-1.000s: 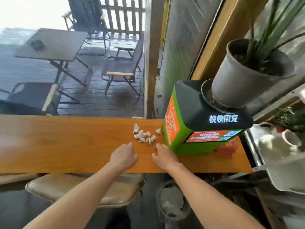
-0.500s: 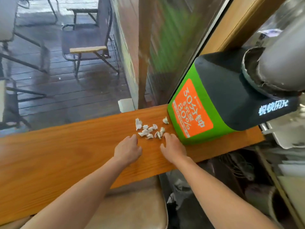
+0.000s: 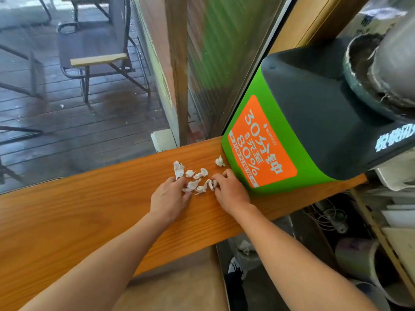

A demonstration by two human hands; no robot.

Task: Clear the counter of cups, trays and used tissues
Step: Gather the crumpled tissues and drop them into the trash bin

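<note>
Several small crumpled white tissue scraps (image 3: pixel 193 176) lie in a loose cluster on the orange wooden counter (image 3: pixel 89 216), near its far edge. My left hand (image 3: pixel 168 198) rests palm down at the cluster's left side, fingertips touching the nearest scraps. My right hand (image 3: pixel 229 191) is at the cluster's right side, its fingertips pinching one scrap (image 3: pixel 212 184). One scrap (image 3: pixel 220 162) lies apart, close to the green box. No cups or trays are in view on the counter.
A green and black charging box (image 3: pixel 292 135) with an orange label stands on the counter's right end, a grey plant pot (image 3: pixel 381 70) on top of it. A window pane borders the far edge. Below are a padded stool (image 3: pixel 175 286) and a cluttered shelf (image 3: pixel 370 243).
Both hands slid forward across the counter from its near edge to the tissue scraps and closed in on the cluster from either side. The camera moved closer and tilted.
</note>
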